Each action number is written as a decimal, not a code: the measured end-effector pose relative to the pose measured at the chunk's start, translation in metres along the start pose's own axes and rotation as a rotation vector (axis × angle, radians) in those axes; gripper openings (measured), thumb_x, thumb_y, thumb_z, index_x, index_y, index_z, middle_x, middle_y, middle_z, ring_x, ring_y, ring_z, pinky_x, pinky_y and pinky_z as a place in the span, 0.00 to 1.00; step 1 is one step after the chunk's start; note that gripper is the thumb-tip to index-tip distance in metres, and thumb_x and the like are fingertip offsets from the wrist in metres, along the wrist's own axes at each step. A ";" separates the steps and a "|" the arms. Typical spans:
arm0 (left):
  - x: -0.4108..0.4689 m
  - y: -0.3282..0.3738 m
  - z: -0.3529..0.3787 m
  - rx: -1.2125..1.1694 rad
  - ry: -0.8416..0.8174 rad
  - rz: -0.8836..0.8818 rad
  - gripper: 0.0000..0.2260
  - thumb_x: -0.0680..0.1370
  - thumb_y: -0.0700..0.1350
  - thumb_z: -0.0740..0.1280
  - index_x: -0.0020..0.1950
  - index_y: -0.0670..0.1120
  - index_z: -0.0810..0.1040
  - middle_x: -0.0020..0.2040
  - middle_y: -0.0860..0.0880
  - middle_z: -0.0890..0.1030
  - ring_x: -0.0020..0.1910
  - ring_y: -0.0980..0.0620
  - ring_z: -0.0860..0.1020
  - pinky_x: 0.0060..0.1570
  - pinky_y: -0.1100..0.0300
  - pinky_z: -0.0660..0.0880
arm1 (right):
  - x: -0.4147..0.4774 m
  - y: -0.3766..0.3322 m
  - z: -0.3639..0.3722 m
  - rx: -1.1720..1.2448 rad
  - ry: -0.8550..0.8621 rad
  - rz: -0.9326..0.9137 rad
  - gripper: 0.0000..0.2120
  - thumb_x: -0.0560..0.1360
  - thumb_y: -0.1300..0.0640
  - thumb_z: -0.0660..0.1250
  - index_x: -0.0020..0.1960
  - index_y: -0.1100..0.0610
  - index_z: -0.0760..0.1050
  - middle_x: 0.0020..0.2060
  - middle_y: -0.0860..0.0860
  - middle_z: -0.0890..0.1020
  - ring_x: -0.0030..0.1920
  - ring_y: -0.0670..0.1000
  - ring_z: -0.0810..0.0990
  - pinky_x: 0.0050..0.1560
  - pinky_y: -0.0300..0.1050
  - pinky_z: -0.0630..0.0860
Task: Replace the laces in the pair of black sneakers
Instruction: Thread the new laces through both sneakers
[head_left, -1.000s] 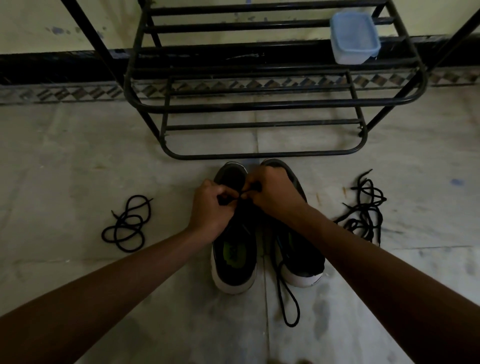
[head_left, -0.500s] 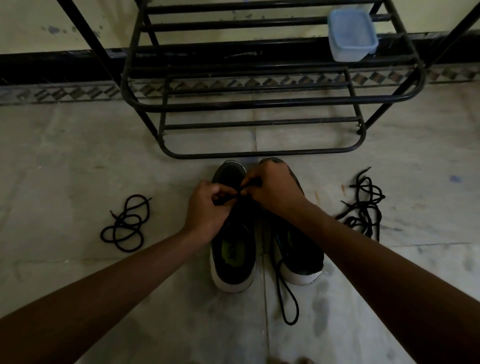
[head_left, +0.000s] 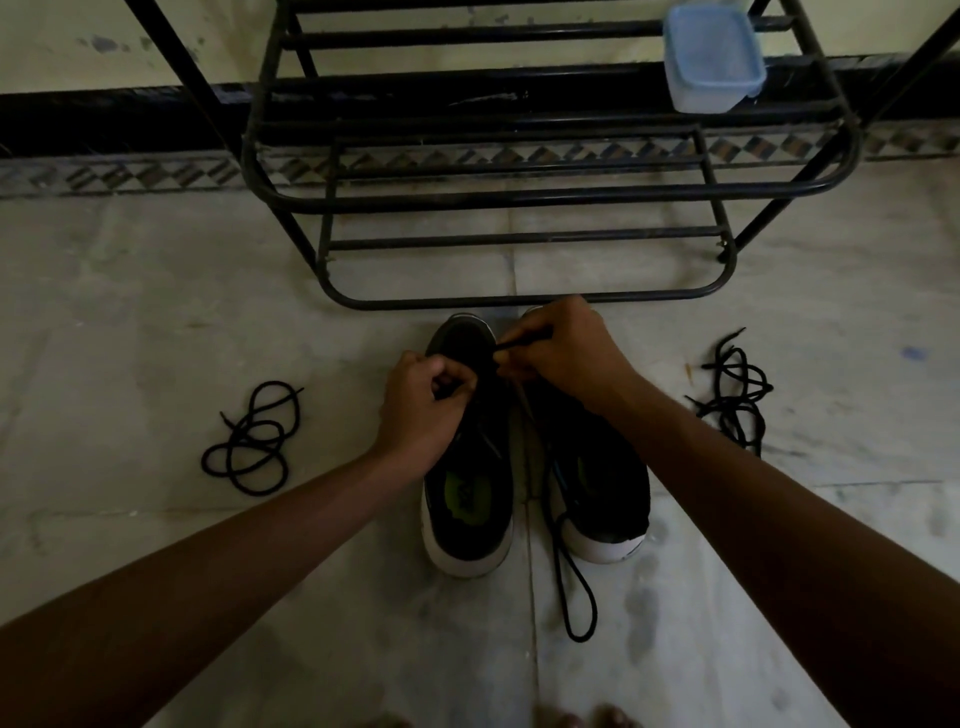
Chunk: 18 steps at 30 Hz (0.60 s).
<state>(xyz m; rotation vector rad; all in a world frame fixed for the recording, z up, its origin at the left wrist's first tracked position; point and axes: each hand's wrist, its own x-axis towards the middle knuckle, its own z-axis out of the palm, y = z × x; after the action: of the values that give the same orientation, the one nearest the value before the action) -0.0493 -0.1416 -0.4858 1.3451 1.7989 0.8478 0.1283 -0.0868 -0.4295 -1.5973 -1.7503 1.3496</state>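
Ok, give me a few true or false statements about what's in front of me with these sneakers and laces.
1. A loose lace coil lies left of the sneakers and a lace tangle right of them, both on the floor. True.
2. The sneakers stand on a shelf. False: they stand on the floor, in front of the rack.
3. The right hand pinches a black lace. True.
4. The rack is bare. False: a blue container stands on it.

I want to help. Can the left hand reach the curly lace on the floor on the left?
Probably yes. Only bare floor lies between the left hand and the coiled lace, but the hand is busy gripping at the left sneaker.
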 end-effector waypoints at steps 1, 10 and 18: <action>0.000 -0.001 0.000 -0.007 -0.003 0.007 0.14 0.74 0.39 0.76 0.39 0.58 0.80 0.49 0.48 0.75 0.43 0.53 0.79 0.46 0.60 0.76 | 0.000 -0.001 -0.002 0.091 -0.015 0.061 0.07 0.74 0.64 0.74 0.52 0.63 0.84 0.45 0.55 0.86 0.42 0.50 0.87 0.46 0.40 0.83; -0.001 0.000 -0.009 -0.040 -0.053 -0.005 0.13 0.74 0.39 0.77 0.42 0.58 0.82 0.51 0.47 0.77 0.45 0.54 0.77 0.46 0.67 0.73 | 0.008 0.000 -0.011 -0.024 -0.122 0.140 0.05 0.77 0.57 0.71 0.49 0.59 0.84 0.36 0.52 0.85 0.28 0.43 0.78 0.28 0.33 0.72; -0.005 0.003 -0.014 -0.029 -0.077 -0.007 0.15 0.74 0.39 0.77 0.41 0.60 0.81 0.51 0.50 0.74 0.48 0.57 0.75 0.49 0.69 0.70 | 0.016 0.002 -0.005 -0.148 -0.140 0.164 0.10 0.77 0.55 0.72 0.43 0.62 0.83 0.37 0.59 0.84 0.30 0.47 0.77 0.35 0.40 0.74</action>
<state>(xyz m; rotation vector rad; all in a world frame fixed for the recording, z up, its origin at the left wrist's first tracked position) -0.0585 -0.1472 -0.4754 1.3345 1.7250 0.8047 0.1289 -0.0704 -0.4338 -1.7991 -1.8738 1.4685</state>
